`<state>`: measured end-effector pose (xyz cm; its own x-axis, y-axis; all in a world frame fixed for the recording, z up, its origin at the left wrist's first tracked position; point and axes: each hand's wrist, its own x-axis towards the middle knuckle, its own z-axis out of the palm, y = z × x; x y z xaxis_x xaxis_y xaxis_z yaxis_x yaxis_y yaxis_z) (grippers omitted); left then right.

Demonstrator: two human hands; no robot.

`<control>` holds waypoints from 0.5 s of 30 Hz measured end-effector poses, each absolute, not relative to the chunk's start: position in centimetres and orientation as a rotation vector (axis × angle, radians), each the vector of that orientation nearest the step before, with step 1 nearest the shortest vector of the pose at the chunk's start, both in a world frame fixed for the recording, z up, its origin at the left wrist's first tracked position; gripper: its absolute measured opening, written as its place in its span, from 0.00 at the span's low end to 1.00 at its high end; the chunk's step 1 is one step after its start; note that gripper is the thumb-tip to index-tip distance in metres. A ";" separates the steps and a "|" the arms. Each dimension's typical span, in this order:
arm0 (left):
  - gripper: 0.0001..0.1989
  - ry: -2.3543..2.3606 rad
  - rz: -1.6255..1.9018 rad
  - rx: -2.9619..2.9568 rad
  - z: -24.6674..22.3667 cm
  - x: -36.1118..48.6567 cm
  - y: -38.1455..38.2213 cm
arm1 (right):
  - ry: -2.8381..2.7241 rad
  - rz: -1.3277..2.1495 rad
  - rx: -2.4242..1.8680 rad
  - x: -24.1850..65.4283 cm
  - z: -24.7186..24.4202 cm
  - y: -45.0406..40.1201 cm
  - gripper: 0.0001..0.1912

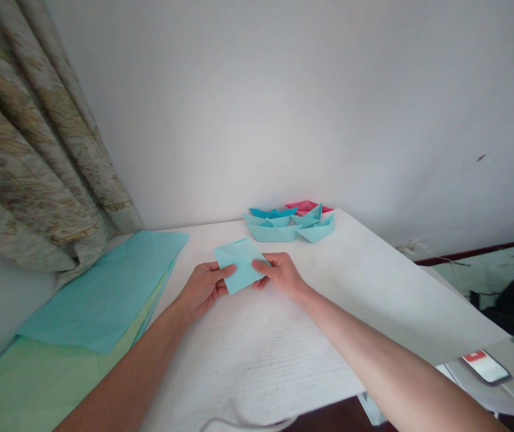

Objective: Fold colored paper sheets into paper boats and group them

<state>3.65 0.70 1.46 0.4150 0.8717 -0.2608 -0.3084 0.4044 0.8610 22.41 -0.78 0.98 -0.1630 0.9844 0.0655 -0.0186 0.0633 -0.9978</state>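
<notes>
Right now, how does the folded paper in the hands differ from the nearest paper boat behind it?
The folded blue paper is a flat piece, while the paper boat has a raised peak and hull. The folded blue paper is held between the left hand and right hand; the boat sits untouched on the white table. Both are pale blue paper.

Soft, even indoor light; wide-angle bend at the frame edges.
Pale wall [257, 102] reads bright mid-frame, dimming toward the top corners. Only faint, soft shadows under the left hand [203, 291], right hand [281, 276] and folded blue paper [241, 264]; no glare there, detail slightly soft. White table [418, 270] edge bows, right forearm [387, 354] stretches toward the bottom corner. Curtain [27, 150] looks smeared; phone [486, 366] screen is washed out.
</notes>
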 end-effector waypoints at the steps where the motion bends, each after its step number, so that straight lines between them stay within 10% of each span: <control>1: 0.12 0.820 0.861 0.833 1.5 3.7 0.6 | -1.380 1.264 -1.077 22.4 0.8 -0.8 0.21; 15: 0.11 0.858 1.056 0.765 1.9 3.9 1.0 | -1.796 1.228 -0.921 22.7 1.1 -1.9 0.24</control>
